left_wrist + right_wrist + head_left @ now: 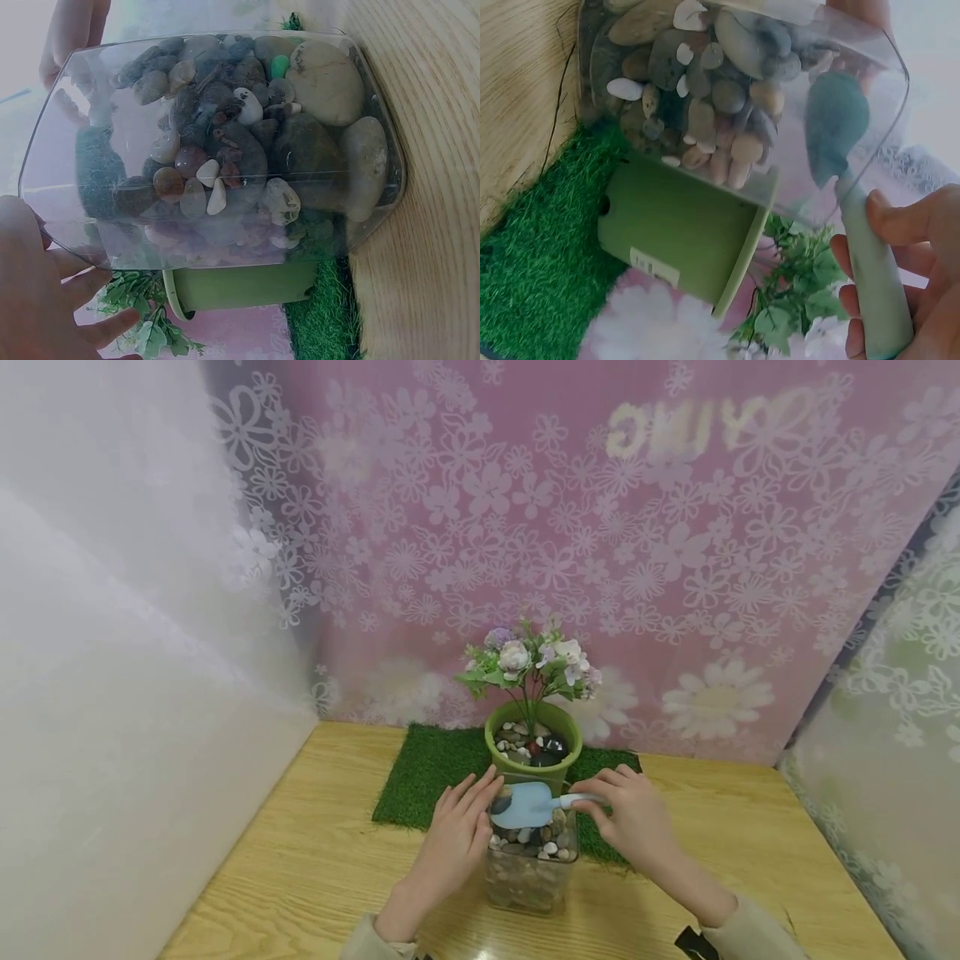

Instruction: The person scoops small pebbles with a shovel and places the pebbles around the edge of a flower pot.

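My right hand (630,814) grips the pale handle of a light blue toy shovel (525,806). The blade lies level inside the top of a clear plastic container (525,881), above the pebbles (727,97). A dark stone (501,802) shows at the blade's left end. In the right wrist view, the shovel's handle (874,277) runs between thumb and curled fingers, its blade seen through the clear wall. My left hand (459,827) is at the container's left rim, its fingers extended beside the blade tip. In the left wrist view, the left fingers (86,285) lie along the container's top edge.
Right behind the container stands a green flowerpot (491,739) holding stones and artificial flowers (528,660). It sits on a mat of artificial grass (442,768) on a wooden table (300,852). Flower-patterned pink curtain (487,527) hangs behind, with pale panels on both sides.
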{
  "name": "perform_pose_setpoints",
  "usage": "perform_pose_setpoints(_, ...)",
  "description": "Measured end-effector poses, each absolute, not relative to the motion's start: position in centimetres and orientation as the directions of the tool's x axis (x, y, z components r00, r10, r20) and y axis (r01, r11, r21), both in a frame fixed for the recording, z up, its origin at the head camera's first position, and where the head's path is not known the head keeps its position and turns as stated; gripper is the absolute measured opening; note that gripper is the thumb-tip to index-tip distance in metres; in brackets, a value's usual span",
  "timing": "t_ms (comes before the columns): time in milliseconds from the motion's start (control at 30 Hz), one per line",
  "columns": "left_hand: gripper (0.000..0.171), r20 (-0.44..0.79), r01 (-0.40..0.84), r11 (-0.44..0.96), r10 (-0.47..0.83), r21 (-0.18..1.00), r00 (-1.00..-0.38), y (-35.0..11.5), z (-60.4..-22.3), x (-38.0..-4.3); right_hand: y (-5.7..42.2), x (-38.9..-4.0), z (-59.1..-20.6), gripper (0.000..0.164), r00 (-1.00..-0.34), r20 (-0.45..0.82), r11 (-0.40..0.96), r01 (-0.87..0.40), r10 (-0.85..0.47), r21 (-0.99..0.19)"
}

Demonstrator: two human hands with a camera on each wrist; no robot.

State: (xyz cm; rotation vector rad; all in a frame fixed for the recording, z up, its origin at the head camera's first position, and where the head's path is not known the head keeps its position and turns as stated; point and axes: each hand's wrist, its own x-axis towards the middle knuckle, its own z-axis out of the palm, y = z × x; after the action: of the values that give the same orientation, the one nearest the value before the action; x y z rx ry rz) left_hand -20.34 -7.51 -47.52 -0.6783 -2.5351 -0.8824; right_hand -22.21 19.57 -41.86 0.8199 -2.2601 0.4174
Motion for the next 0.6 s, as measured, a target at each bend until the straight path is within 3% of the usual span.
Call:
perform_pose_setpoints(333,0.048,0.507,0.554,0.687,0.304,0.47,-0.807,-7.3,-47.6,-20.3,22.3,-21.3,-41.8,0.024,-0.617,0.695,0.729,-0.656,-0.369,-0.195)
perform_pose_setpoints(600,0.049,0.508,0.55,0.695,0.3,0.463,-0.807,-7.3,-47.7,-20.3,23.6,-20.8,-41.5,0.026,-0.635,0.698,0.755,-0.621,-0.33,-0.208)
